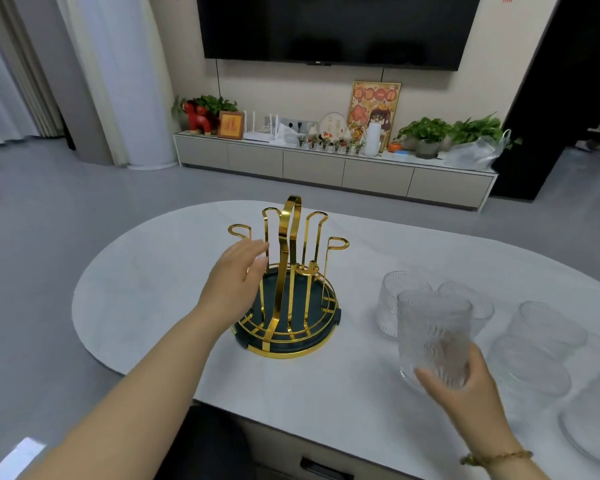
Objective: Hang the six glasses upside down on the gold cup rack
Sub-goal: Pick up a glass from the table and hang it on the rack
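The gold cup rack [293,237] stands on a dark round tray with a gold rim [291,353] in the middle of the white table; no glass hangs on its prongs. My left hand [236,271] reaches to the rack's left side, fingers apart, touching or almost touching a prong. My right hand [465,379] grips a ribbed clear glass [433,330] by its lower part, upright, lifted just right of the rack. Several other clear glasses lie on the table to the right, among them one behind the held glass [388,296] and one further right [548,323].
The white oval table [153,282] ends close to me at its front edge. A clear glass plate or dish [593,420] sits at the far right edge. Beyond the table are grey floor, a low TV cabinet [326,168] with plants and ornaments, and a wall television.
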A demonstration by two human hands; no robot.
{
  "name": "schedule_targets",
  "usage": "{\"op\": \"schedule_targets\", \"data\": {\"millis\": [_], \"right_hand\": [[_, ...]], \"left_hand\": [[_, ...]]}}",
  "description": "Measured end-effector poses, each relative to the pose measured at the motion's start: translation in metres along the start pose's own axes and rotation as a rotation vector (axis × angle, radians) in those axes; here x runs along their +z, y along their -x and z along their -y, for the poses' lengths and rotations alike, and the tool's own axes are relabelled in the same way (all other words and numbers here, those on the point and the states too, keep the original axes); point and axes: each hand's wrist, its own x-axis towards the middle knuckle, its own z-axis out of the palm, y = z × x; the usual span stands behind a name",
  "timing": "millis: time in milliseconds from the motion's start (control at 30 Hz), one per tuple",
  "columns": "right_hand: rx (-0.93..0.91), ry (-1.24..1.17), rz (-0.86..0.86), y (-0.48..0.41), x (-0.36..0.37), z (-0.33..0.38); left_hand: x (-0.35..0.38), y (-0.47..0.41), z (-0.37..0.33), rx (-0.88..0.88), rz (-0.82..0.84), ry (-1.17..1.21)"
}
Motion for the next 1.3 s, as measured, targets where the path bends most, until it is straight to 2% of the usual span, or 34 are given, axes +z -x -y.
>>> {"op": "schedule_targets", "data": {"millis": [200,433,533,1300], "right_hand": [[-0.138,0.178,0.256,-0.015,-0.022,0.072],[-0.325,0.821,0.496,-0.042,-0.009,0.143],[-0.377,0.951,0.536,-0.049,0.011,0.157],[-0.376,1.107,0.663,-0.07,0.106,0.151]], "left_hand": [[0.007,-0.004,0.009,0.031,-0.001,-0.113],[0.002,-0.001,0.012,0.022,0.052,-0.095],[0.002,-0.002,0.013,0.024,0.061,-0.088],[0.002,-0.004,0.018,0.035,0.067,-0.062]]}}
